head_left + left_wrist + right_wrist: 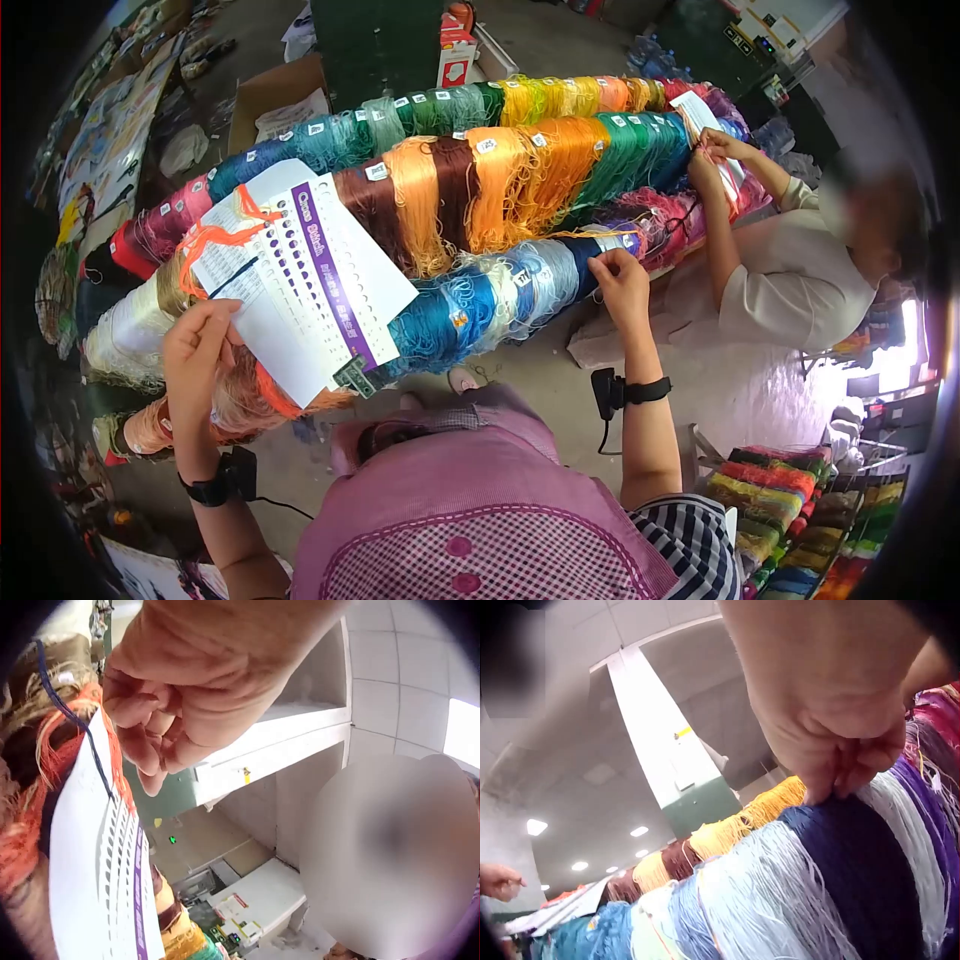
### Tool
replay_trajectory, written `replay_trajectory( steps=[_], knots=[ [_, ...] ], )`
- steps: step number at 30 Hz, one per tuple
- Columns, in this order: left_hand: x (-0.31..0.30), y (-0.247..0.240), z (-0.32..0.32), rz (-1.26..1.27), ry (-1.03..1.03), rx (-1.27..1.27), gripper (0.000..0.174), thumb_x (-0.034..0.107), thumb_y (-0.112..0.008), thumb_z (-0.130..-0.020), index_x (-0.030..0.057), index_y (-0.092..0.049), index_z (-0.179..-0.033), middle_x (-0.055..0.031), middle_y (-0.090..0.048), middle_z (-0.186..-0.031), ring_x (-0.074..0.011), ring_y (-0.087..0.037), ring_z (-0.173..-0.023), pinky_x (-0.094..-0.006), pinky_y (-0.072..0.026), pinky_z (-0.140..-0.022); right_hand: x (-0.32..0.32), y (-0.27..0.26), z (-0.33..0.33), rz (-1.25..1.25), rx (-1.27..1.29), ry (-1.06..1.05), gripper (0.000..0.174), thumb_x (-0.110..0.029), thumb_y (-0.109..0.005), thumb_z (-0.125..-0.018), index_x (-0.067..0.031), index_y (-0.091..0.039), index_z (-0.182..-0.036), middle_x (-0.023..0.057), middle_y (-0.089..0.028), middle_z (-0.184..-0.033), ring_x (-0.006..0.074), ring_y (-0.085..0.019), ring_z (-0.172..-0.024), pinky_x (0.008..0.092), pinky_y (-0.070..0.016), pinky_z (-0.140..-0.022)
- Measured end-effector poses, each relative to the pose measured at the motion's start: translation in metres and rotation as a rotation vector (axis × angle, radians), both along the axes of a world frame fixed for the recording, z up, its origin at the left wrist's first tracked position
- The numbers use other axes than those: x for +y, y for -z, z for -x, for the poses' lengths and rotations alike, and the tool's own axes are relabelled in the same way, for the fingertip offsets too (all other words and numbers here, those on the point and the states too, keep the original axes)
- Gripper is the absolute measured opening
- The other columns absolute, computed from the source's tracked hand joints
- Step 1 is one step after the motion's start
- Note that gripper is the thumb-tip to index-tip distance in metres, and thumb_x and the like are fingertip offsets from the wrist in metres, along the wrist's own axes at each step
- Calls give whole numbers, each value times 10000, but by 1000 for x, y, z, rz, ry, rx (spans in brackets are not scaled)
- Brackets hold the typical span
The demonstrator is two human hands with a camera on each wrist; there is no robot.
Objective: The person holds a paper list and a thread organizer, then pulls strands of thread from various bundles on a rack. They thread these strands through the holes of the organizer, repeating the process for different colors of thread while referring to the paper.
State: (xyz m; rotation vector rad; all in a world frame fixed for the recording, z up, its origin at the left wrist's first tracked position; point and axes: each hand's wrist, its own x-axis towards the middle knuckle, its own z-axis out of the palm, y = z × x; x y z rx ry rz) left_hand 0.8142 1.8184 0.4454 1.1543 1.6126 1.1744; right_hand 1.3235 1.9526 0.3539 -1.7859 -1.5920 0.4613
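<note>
My left hand (pixel 203 338) grips the lower edge of a white thread card (pixel 300 265) with a purple stripe and rows of holes; orange threads and one dark blue thread (pixel 71 720) are tied into it. In the left wrist view the curled fingers (pixel 154 731) pinch the card (pixel 94 885). My right hand (pixel 607 268) reaches to the rack of thread skeins (pixel 470 190) and pinches strands at the top of the navy skein (pixel 580 258). The right wrist view shows the fingertips (pixel 840 776) closed on the navy skein (pixel 855 885), between pale blue and white skeins.
Long rows of coloured skeins curve across in front of me. A second person (pixel 800 270) at the right holds another white card (pixel 700 120) against the far end. More skeins (pixel 790 500) lie at lower right. Cardboard boxes (pixel 275 95) stand behind the rack.
</note>
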Motion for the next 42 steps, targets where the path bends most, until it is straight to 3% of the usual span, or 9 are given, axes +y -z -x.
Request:
replay_trajectory(
  steps=[7,11,16,29,34,36,38,40,42],
  knots=[
    [6,-2,-28,16,53,2,220,141,-524,-1008,-17,-661,-1075,14,-587,-739,-15,-445,-579,-161,-314,-517,-15,-10,-27,256,812,-171,127,-174,-675,-924,-75,-605,-885,-46,-593,-820,50,-504,-716,201,-355,-640],
    [4,-6,-40,65,61,-7,218,137,-526,-1005,-19,-664,-1070,3,-592,-742,-19,-451,-584,-163,-328,-526,-13,-9,-33,335,839,-154,143,-190,-677,-924,-61,-619,-903,-74,-547,-782,23,-459,-690,187,-334,-617],
    [0,-2,-47,69,102,-7,217,125,-527,-998,-24,-664,-1077,-14,-605,-752,-27,-469,-592,-162,-346,-542,-4,5,-31,191,378,-131,87,-123,-687,-899,-40,-670,-880,-98,-532,-724,-13,-433,-646,175,-313,-579],
    [-14,1,-53,72,109,-10,218,102,-522,-988,-35,-668,-1072,-18,-615,-760,-37,-489,-604,-174,-375,-549,-6,-10,-43,261,543,-169,81,-98,-699,-856,-25,-707,-822,-59,-603,-697,27,-486,-581,202,-365,-547],
    [-14,2,-55,72,93,-32,210,94,-524,-984,-26,-679,-1058,-17,-620,-749,-42,-514,-623,-175,-404,-560,-12,-33,-42,294,826,-233,71,-110,-643,-888,-52,-684,-894,-6,-659,-845,49,-553,-758,206,-422,-689],
    [-11,5,-58,47,136,94,223,35,-565,-943,6,-650,-1147,-18,-632,-774,-32,-543,-640,-175,-410,-553,-12,-54,-21,354,974,-348,76,-144,-622,-916,-72,-640,-933,-19,-632,-878,58,-563,-812,215,-426,-735],
    [-1,2,-86,-52,244,-27,420,-28,-606,-880,35,-569,-1294,-33,-663,-873,-41,-564,-685,-193,-465,-614,-19,-92,29,519,700,-683,91,-157,-607,-941,-68,-594,-941,-33,-597,-868,85,-569,-803,246,-437,-740],
    [12,-28,-133,-62,491,-414,703,-12,-676,-819,66,-393,-1458,-65,-624,-1202,-80,-599,-811,-241,-506,-748,-40,-130,100,444,402,-957,141,-183,-582,-969,-45,-565,-943,-12,-576,-848,111,-565,-797,266,-441,-730],
    [25,-18,-160,-210,696,-447,647,-37,-687,-810,53,-440,-1401,-50,-560,-1264,-105,-562,-943,-268,-499,-803,-59,-181,152,622,263,-1259,148,-174,-599,-961,-37,-544,-974,33,-583,-847,135,-561,-770,283,-453,-708]
  ],
)
